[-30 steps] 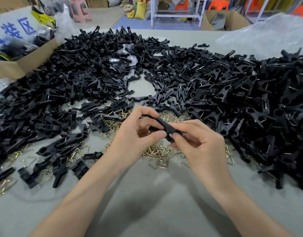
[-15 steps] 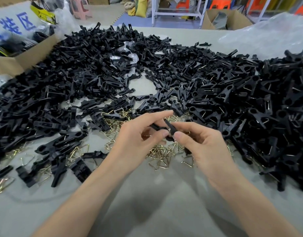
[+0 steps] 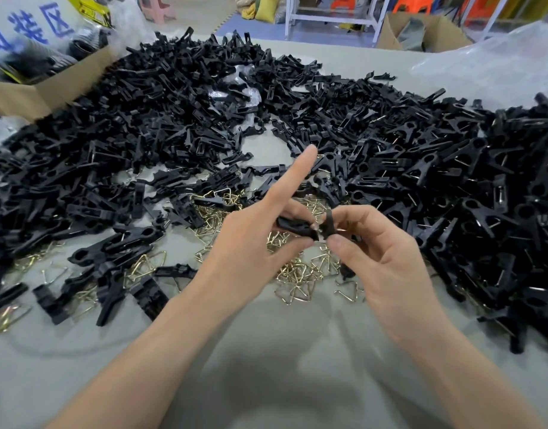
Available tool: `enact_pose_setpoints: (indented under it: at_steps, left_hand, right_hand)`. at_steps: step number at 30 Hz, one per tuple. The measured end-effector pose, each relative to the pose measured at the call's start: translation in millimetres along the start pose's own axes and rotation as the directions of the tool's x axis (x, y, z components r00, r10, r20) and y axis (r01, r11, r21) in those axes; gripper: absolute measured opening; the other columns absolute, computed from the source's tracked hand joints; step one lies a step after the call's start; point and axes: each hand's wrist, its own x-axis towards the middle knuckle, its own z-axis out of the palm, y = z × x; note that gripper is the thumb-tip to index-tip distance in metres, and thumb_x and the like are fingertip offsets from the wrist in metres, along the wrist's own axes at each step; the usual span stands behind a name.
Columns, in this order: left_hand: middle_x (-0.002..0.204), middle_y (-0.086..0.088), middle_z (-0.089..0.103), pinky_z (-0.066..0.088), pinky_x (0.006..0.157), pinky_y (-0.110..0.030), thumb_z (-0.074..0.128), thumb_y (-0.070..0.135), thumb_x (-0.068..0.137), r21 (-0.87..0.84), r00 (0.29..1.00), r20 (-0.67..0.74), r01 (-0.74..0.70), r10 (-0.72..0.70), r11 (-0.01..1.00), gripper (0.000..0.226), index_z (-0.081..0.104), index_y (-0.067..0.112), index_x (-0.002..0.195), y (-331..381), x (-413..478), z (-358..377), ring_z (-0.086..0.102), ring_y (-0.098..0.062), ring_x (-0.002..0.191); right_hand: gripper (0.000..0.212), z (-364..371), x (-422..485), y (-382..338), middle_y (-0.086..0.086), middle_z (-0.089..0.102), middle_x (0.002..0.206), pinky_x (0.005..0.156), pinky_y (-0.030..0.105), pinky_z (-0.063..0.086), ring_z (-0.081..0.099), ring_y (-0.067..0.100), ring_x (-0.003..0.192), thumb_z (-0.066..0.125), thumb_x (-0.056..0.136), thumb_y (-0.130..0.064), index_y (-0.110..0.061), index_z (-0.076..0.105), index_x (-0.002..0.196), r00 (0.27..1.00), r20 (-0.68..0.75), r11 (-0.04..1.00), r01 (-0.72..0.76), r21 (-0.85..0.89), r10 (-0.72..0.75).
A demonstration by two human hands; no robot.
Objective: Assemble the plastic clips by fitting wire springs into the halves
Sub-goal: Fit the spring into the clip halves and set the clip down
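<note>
Head view: the left hand [image 3: 251, 243] pinches a lying clip half [image 3: 294, 227] between thumb and curled fingers, its forefinger stretched out straight. That half's long axis runs left to right, and its right end touches the upright clip half [image 3: 328, 222], which the right hand [image 3: 384, 258] pinches between thumb and forefinger. Both halves sit just above the wire springs [image 3: 297, 274] scattered on the table [image 3: 266, 366]. Whether a spring is already seated cannot be told.

The left hand [image 3: 251, 243] has lifted its index finger [image 3: 294, 174] off the clip half [image 3: 294, 227].
</note>
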Motion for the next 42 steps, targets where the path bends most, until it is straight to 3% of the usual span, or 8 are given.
enact_pose_setpoints:
  at_steps: [3,9,13,18,28,34,39,42]
  left_hand:
    - [0.094,0.014,0.062,0.042,0.088,-0.005,0.08,0.009,0.074,0.02,0.999,0.053,-0.007,0.006,1.0,0.103,0.014,0.039,0.147,1.7,0.6,-0.7,0.06,0.004,0.09]
    - [0.089,0.031,0.064,0.037,0.083,0.0,0.08,0.015,0.074,0.029,0.999,0.007,0.032,-0.032,0.999,0.106,0.007,0.036,0.148,2.4,-1.2,-0.7,0.058,0.012,0.084]
    - [0.093,0.03,0.068,0.036,0.089,-0.001,0.078,0.02,0.078,-0.017,0.994,-0.019,0.112,-0.112,0.994,0.084,0.031,0.043,0.143,1.1,-1.8,0.5,0.06,0.013,0.098]
    - [0.092,0.039,0.064,0.037,0.079,-0.001,0.077,0.021,0.079,-0.026,0.99,-0.033,0.133,-0.134,0.991,0.05,0.05,0.042,0.117,1.4,-1.3,2.2,0.06,0.014,0.097]
    - [0.098,0.012,0.073,0.046,0.094,-0.02,0.075,0.023,0.081,0.029,0.991,-0.039,0.126,-0.125,0.992,0.056,0.047,0.044,0.125,-0.7,-3.0,3.3,0.064,0.004,0.099]
    - [0.1,0.018,0.072,0.039,0.09,-0.004,0.077,0.016,0.08,0.059,0.996,-0.063,0.062,-0.058,0.996,0.054,0.055,0.028,0.127,-1.2,-2.6,3.8,0.062,0.009,0.1]
    - [0.099,0.029,0.066,0.037,0.09,-0.002,0.076,0.012,0.079,0.045,0.996,-0.08,0.03,-0.027,0.999,0.054,0.054,0.03,0.125,1.2,-2.5,3.9,0.058,0.017,0.1]
    - [0.101,0.029,0.064,0.038,0.092,-0.003,0.076,0.009,0.08,0.034,0.997,-0.073,0.027,-0.024,0.999,0.054,0.054,0.027,0.126,0.8,-2.4,4.2,0.058,0.017,0.1]
  right_hand:
    - [0.019,3.0,-0.7,1.0,-0.01,0.065,0.082,0.063,0.014,0.045,0.056,0.002,0.071,0.066,0.084,-0.008,-0.023,0.063,0.095,1.0,-0.009,0.992,0.011,0.129,-0.01]
    - [0.032,3.9,-1.4,1.5,-0.007,0.069,0.083,0.059,0.016,0.047,0.059,0.004,0.074,0.063,0.085,0.0,-0.032,0.066,0.089,0.999,-0.043,0.997,0.035,0.075,-0.032]
    - [0.023,2.1,-2.0,0.3,-0.004,0.07,0.085,0.063,0.015,0.048,0.06,0.001,0.073,0.061,0.086,0.004,-0.016,0.064,0.097,0.996,-0.055,0.996,0.075,0.043,-0.073]
    - [0.021,2.9,-3.9,1.3,0.013,0.067,0.09,0.063,0.015,0.048,0.059,0.005,0.073,0.062,0.085,0.002,-0.015,0.062,0.099,0.99,-0.103,0.995,0.094,0.02,-0.092]
    - [0.023,3.7,-5.0,6.6,0.006,0.066,0.097,0.079,0.016,0.047,0.062,0.014,0.09,0.064,0.087,0.0,-0.018,0.064,0.1,0.985,-0.083,0.987,0.143,-0.07,-0.148]
    - [0.027,3.4,-4.7,5.1,0.006,0.065,0.094,0.077,0.015,0.047,0.062,0.013,0.086,0.063,0.086,0.003,-0.021,0.063,0.098,0.984,-0.079,0.985,0.153,-0.078,-0.159]
    - [0.022,3.6,-6.0,2.7,0.008,0.065,0.091,0.07,0.011,0.045,0.06,0.002,0.076,0.061,0.086,0.006,-0.011,0.062,0.1,0.986,-0.06,0.988,0.152,-0.019,-0.153]
    - [0.023,4.2,-5.8,2.8,0.007,0.065,0.094,0.076,0.012,0.045,0.062,0.006,0.083,0.062,0.086,0.005,-0.014,0.062,0.099,0.986,-0.055,0.987,0.157,-0.04,-0.159]
